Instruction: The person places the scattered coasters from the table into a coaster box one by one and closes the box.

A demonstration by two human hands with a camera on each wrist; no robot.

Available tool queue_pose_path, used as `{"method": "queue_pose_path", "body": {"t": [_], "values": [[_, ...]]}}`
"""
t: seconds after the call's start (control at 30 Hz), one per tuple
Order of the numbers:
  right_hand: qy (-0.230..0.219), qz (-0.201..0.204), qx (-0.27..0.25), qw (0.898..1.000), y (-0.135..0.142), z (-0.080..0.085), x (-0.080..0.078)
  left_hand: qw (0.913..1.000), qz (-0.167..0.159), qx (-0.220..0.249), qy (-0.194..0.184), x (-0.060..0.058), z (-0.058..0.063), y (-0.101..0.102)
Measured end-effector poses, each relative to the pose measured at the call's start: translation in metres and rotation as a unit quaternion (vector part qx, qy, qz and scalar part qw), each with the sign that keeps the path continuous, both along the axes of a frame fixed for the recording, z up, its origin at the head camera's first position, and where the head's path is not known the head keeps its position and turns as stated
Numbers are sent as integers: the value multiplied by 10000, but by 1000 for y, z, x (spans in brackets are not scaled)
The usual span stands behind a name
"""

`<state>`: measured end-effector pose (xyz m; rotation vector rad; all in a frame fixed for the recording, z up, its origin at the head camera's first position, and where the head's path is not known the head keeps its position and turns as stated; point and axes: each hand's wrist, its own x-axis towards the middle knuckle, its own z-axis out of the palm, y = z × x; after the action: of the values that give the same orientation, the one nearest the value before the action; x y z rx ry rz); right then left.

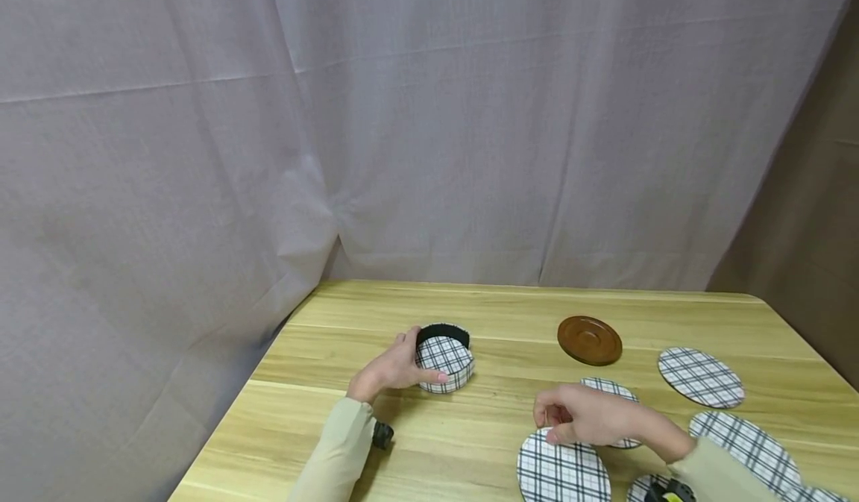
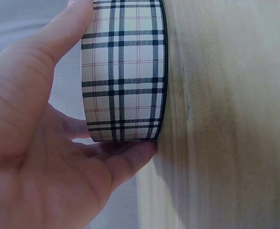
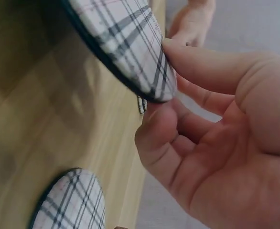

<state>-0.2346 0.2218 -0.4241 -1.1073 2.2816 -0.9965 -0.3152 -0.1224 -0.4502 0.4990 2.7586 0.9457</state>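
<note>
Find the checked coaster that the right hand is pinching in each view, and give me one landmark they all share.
Head: the coaster is at the bottom edge, right of centre, by the right hand.
Left wrist: not in it.
Right wrist: the coaster is at the top, left of centre, tilted.
Shared landmark: the wooden table, along the right in the left wrist view, the left in the right wrist view.

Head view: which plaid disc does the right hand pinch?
The leftmost loose plaid disc; the right hand pinches its rim. The other loose ones lie on the table.
</note>
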Motion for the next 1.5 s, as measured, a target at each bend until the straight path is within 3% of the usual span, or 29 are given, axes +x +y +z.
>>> {"method": "queue_pose_path", "body": {"t": [0.2, 0.47, 0.7, 1.03, 1.33, 1.5], "values": [[113, 311, -317, 9989, -4, 8, -3, 10000, 11, -3, 11, 0, 0, 0], [-75, 163, -396, 9991, -17, 21, -8, 10000, 30, -8, -12, 0, -1, 0], [-325, -302, -745, 9962, -26, 21, -12, 10000, 28, -51, -32, 0, -1, 1], [89, -1057, -999, 9893, -36, 19, -23, 9999, 69, -97, -54, 0, -1, 1], [21, -1699, -1389, 9756, -46, 18, -35, 9999, 42, -143, -78, 0, 0, 1], [-132, -2188, -1683, 9611, -52, 15, -43, 9999, 0, -108, -63, 0, -1, 0]]}}
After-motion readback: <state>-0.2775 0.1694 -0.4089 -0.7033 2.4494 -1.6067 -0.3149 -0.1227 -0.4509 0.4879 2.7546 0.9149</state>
